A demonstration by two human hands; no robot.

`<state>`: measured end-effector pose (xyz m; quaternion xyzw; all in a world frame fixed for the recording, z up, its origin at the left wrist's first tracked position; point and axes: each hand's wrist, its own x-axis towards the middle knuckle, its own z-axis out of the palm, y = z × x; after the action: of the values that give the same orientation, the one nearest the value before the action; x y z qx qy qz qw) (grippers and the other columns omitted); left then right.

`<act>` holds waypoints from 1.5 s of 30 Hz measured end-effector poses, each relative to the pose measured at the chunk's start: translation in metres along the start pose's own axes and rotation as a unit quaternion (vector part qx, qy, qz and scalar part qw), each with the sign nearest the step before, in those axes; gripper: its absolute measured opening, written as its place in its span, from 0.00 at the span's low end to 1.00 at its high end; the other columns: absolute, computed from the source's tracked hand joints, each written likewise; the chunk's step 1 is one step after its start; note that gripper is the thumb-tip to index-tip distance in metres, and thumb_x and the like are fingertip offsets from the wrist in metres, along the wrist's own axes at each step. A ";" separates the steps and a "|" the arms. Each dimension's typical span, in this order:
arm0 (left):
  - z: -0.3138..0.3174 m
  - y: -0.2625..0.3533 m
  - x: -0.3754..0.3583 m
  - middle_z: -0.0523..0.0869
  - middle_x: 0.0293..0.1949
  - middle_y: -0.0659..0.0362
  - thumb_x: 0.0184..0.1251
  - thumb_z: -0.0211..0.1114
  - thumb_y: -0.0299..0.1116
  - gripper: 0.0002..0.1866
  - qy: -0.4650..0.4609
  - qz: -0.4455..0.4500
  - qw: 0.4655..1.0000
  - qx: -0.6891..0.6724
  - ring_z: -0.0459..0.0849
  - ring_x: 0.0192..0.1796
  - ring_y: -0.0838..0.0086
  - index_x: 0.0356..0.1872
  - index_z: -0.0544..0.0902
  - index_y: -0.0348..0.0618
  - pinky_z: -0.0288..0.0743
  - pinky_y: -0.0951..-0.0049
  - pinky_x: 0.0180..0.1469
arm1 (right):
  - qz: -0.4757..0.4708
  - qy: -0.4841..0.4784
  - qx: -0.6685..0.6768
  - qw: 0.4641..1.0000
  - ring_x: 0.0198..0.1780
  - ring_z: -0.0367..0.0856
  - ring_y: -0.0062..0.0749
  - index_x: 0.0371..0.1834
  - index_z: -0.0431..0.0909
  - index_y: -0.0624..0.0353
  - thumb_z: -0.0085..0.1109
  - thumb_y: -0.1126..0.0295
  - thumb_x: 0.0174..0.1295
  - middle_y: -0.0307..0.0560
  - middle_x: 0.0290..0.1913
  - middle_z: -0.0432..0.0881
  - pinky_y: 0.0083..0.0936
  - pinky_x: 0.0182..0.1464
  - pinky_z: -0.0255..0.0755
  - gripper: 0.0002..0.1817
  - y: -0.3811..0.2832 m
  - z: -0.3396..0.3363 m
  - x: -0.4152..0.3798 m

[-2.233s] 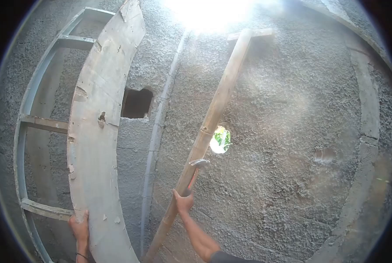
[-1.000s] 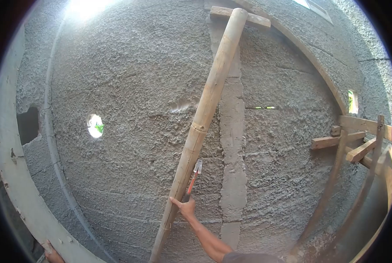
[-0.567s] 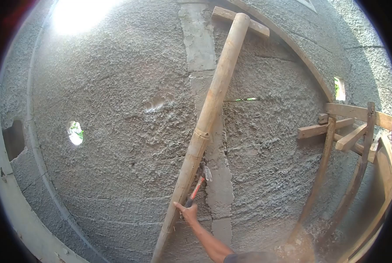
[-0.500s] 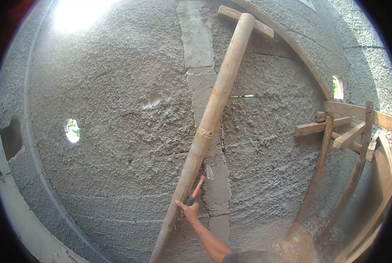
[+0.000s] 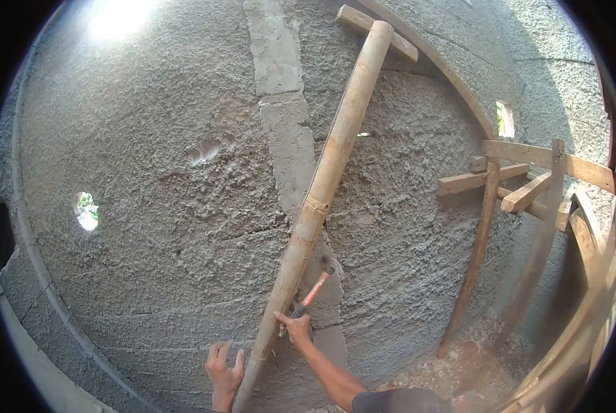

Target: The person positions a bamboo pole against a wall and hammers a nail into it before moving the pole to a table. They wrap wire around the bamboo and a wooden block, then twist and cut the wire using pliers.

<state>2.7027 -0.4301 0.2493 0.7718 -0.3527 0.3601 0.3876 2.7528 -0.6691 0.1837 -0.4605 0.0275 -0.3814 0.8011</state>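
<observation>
bamboo pole (image 5: 346, 131) slanted across rough grey wall (image 5: 184, 289), one hand each side

wall takes up most of the view. timber framework (image 5: 521, 155) at right, well apart from both hands. pole next: long axis runs from bottom centre up and to the right, wooden crosspiece (image 5: 346, 17) at top end, foot out of view. key relation: its lower stretch passes between the hands. right hand (image 5: 296, 330) is nearer, touching its right side with fingers while also gripping the hammer (image 5: 315, 289) by the dark handle. hammer tilts up-right, head just right of pole; can't tell if it touches wall. left hand (image 5: 225, 375) has fingers loosely spread, nothing visible in it, just left of pole; contact can't tell. containers: none seen, just a round hole (image 5: 86, 210) in wall, green showing through.
</observation>
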 end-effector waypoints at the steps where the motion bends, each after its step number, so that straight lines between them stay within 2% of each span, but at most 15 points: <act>1: 0.010 -0.003 0.001 0.83 0.44 0.48 0.55 0.72 0.29 0.18 -0.014 -0.031 0.999 -0.028 0.83 0.42 0.53 0.47 0.83 0.36 0.78 0.58 0.46 | 0.001 0.006 -0.006 1.000 0.19 0.73 0.17 0.59 0.73 0.73 0.74 0.77 0.51 0.40 0.30 0.82 0.17 0.21 0.66 0.31 0.001 -0.001 -0.004; 5: 0.050 0.010 0.042 0.83 0.43 0.47 0.53 0.72 0.29 0.21 -0.017 -0.008 0.998 -0.062 0.83 0.45 0.53 0.49 0.82 0.34 0.76 0.59 0.48 | -0.026 0.053 -0.033 0.998 0.20 0.72 0.16 0.60 0.73 0.72 0.75 0.78 0.50 0.41 0.33 0.82 0.17 0.22 0.66 0.32 0.010 0.007 0.004; 8: 0.079 0.031 0.084 0.80 0.50 0.45 0.55 0.72 0.33 0.29 -0.013 0.099 0.994 -0.035 0.79 0.52 0.51 0.59 0.77 0.36 0.74 0.56 0.53 | -0.018 0.033 -0.059 0.998 0.24 0.75 0.19 0.60 0.73 0.71 0.74 0.75 0.52 0.40 0.35 0.83 0.20 0.26 0.69 0.31 0.007 -0.005 0.007; 12: 0.118 0.065 0.114 0.74 0.59 0.40 0.55 0.74 0.36 0.40 -0.121 0.146 0.982 0.012 0.74 0.60 0.49 0.68 0.67 0.34 0.71 0.56 0.59 | -0.114 0.067 -0.144 0.981 0.36 0.79 0.26 0.61 0.72 0.71 0.67 0.69 0.61 0.41 0.40 0.83 0.28 0.36 0.73 0.27 0.012 0.000 -0.004; 14: 0.139 0.075 0.114 0.72 0.59 0.40 0.55 0.74 0.36 0.42 -0.102 0.147 0.983 0.039 0.73 0.60 0.48 0.70 0.64 0.35 0.70 0.55 0.59 | -0.168 0.111 -0.159 0.967 0.41 0.80 0.27 0.61 0.72 0.71 0.64 0.67 0.64 0.42 0.42 0.83 0.29 0.40 0.74 0.25 0.005 0.006 -0.006; 16: 0.151 0.075 0.112 0.70 0.60 0.39 0.55 0.74 0.35 0.44 -0.087 0.146 0.983 0.064 0.72 0.60 0.47 0.71 0.62 0.35 0.70 0.55 0.59 | -0.187 0.137 -0.175 0.957 0.39 0.79 0.22 0.49 0.79 0.67 0.68 0.67 0.59 0.38 0.37 0.82 0.26 0.38 0.73 0.19 -0.003 0.010 -0.009; 17: 0.154 0.072 0.113 0.69 0.59 0.39 0.55 0.73 0.34 0.45 -0.059 0.138 0.988 0.047 0.72 0.58 0.47 0.72 0.60 0.35 0.70 0.54 0.58 | -0.189 0.143 -0.174 0.956 0.39 0.79 0.22 0.49 0.79 0.67 0.68 0.67 0.59 0.38 0.37 0.82 0.26 0.38 0.73 0.19 0.001 0.011 -0.004; 19: 0.156 0.069 0.114 0.70 0.55 0.42 0.52 0.74 0.29 0.45 -0.022 0.133 0.990 0.045 0.72 0.55 0.50 0.73 0.61 0.36 0.70 0.55 0.57 | -0.139 0.159 -0.085 0.974 0.38 0.78 0.20 0.42 0.81 0.65 0.69 0.66 0.58 0.37 0.36 0.83 0.26 0.38 0.73 0.15 0.024 0.004 -0.005; 23: 0.174 0.066 0.119 0.69 0.53 0.43 0.52 0.72 0.24 0.40 -0.060 0.090 0.991 -0.079 0.71 0.55 0.49 0.70 0.67 0.39 0.70 0.54 0.58 | -0.034 0.146 -0.067 0.986 0.34 0.77 0.21 0.30 0.81 0.63 0.72 0.66 0.54 0.35 0.31 0.82 0.26 0.35 0.72 0.12 0.054 -0.029 0.011; 32: 0.202 0.049 0.119 0.72 0.55 0.48 0.42 0.77 0.24 0.44 -0.027 0.127 0.986 -0.102 0.72 0.56 0.55 0.68 0.73 0.47 0.71 0.60 0.56 | -0.031 0.187 -0.133 0.973 0.31 0.77 0.21 0.29 0.81 0.61 0.72 0.68 0.51 0.36 0.28 0.81 0.26 0.33 0.71 0.10 0.053 -0.038 0.011; 35: 0.194 0.049 0.121 0.70 0.56 0.43 0.46 0.75 0.25 0.40 -0.046 0.139 0.982 -0.118 0.71 0.56 0.50 0.67 0.71 0.42 0.70 0.54 0.58 | -0.007 0.169 -0.164 0.972 0.29 0.77 0.23 0.35 0.80 0.63 0.74 0.65 0.53 0.36 0.30 0.81 0.28 0.33 0.71 0.15 0.049 -0.048 0.003; 37: 0.191 0.049 0.121 0.70 0.56 0.44 0.46 0.76 0.26 0.41 -0.033 0.149 0.984 -0.092 0.71 0.57 0.49 0.67 0.71 0.42 0.69 0.54 0.59 | 0.015 0.178 -0.095 0.979 0.31 0.78 0.28 0.46 0.76 0.65 0.74 0.59 0.55 0.40 0.31 0.80 0.30 0.36 0.72 0.24 -0.004 -0.050 -0.018; 39: 0.190 0.051 0.119 0.70 0.57 0.44 0.46 0.76 0.27 0.42 -0.022 0.161 0.984 -0.075 0.71 0.57 0.49 0.68 0.70 0.42 0.68 0.54 0.60 | -0.152 0.210 -0.417 0.871 0.35 0.76 0.31 0.52 0.72 0.66 0.67 0.58 0.63 0.43 0.34 0.78 0.31 0.41 0.72 0.25 -0.056 -0.087 -0.024; 43: 0.199 0.046 0.117 0.69 0.58 0.44 0.45 0.76 0.27 0.45 -0.018 0.144 0.985 -0.096 0.71 0.60 0.48 0.70 0.67 0.42 0.67 0.53 0.62 | -0.206 0.196 -0.526 0.802 0.36 0.77 0.33 0.53 0.73 0.65 0.59 0.60 0.69 0.48 0.35 0.78 0.31 0.42 0.72 0.19 -0.187 -0.123 -0.018; 45: 0.208 0.042 0.116 0.70 0.59 0.44 0.40 0.74 0.24 0.48 -0.005 0.137 0.986 -0.089 0.71 0.61 0.48 0.70 0.67 0.44 0.67 0.52 0.62 | -0.247 0.211 -0.554 0.767 0.40 0.82 0.45 0.60 0.71 0.64 0.57 0.59 0.69 0.57 0.39 0.81 0.39 0.44 0.73 0.23 -0.253 -0.118 -0.009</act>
<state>2.7836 -0.6570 0.2684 0.6800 -0.4878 0.3734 0.4002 2.5517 -0.8193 0.3050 -0.7229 0.2877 -0.5722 0.2595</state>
